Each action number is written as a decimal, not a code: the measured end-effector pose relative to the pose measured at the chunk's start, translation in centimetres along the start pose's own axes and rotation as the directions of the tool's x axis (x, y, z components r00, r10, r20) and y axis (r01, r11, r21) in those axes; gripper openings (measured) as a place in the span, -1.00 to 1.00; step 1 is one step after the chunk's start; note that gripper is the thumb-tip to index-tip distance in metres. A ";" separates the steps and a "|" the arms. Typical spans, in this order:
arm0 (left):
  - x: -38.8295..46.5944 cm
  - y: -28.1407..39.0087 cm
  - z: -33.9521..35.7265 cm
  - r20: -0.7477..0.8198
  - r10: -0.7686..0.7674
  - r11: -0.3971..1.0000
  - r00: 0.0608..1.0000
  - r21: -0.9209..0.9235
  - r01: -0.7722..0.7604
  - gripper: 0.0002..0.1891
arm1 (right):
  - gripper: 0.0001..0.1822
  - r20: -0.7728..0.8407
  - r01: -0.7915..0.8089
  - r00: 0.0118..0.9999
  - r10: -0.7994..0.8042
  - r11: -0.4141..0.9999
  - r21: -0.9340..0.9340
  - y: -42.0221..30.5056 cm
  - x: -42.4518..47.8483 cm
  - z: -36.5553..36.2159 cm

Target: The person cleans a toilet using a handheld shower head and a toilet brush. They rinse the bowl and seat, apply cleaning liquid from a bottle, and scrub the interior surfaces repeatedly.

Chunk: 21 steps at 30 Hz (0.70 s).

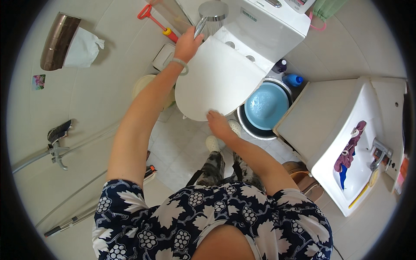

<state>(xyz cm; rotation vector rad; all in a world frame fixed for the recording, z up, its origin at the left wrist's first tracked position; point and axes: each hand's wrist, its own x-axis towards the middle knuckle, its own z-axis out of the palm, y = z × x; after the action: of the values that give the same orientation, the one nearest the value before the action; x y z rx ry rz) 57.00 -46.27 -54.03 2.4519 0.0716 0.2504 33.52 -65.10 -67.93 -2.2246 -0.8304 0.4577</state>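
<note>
My left hand, with a pale bangle on the wrist, grips the handle of a chrome shower head. Water streams from the head beside the toilet tank. Below it lies the white toilet lid, lowered over the bowl. My right hand is at the lid's front edge, its fingers curled over the rim; the underside of this grip is hidden.
Right of the toilet, a light blue basin sits in a larger metal basin. A white sink holds wet cloth. A red-handled pump and a lidded bin stand left. Blue bottle stands behind the basins.
</note>
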 end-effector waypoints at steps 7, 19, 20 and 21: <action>4.4 0.5 1.4 -0.016 -0.019 0.988 1.000 0.150 0.021 -0.65 | -0.88 0.112 -0.077 0.990 0.080 0.996 -0.032 2.6 -4.7 -0.1; 6.6 -2.5 -0.4 0.032 0.215 0.929 0.976 0.301 -0.215 -0.64 | -0.77 0.299 -0.265 0.929 0.217 0.955 0.132 1.4 -5.7 9.7; 6.9 -2.9 -0.3 0.027 0.239 0.927 0.971 0.291 -0.237 -0.64 | -0.74 0.307 -0.328 0.912 0.272 0.933 0.148 1.3 -4.9 11.5; 7.2 -3.4 -0.2 0.021 0.263 0.924 0.964 0.281 -0.258 -0.65 | -0.73 0.233 -0.422 0.899 0.370 0.875 0.239 1.1 -4.0 13.3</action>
<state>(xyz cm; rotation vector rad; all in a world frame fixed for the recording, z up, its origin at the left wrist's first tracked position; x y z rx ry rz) 64.08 -42.68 -54.85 2.7429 -0.2303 0.4019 24.05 -61.84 -77.55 -2.0974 -0.3534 0.9290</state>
